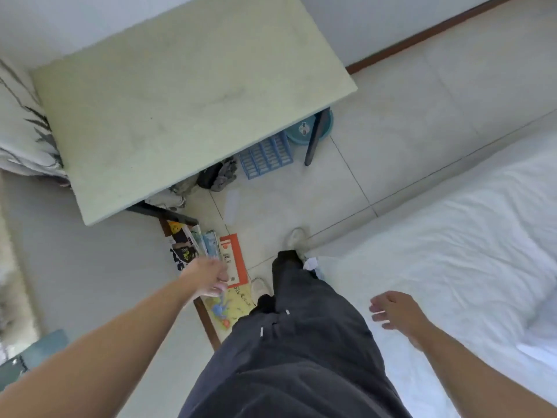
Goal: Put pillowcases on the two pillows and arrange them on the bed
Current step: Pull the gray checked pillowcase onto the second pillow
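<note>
Nothing is held by the left hand (208, 277) or the right hand (394, 312); both are seen with loosely relaxed fingers (the left blurred). The bed (452, 251), white-sheeted, lies at the right, beside dark trousers (301, 342). A pale table (187, 95) stands ahead.

A bedroom in a home; a bed (452, 236) with white sheets stands beside a desk (180, 101). Tiled floor (407, 122); books (193, 245) under the desk.

Bed (452, 236) cut off at right edge
</note>
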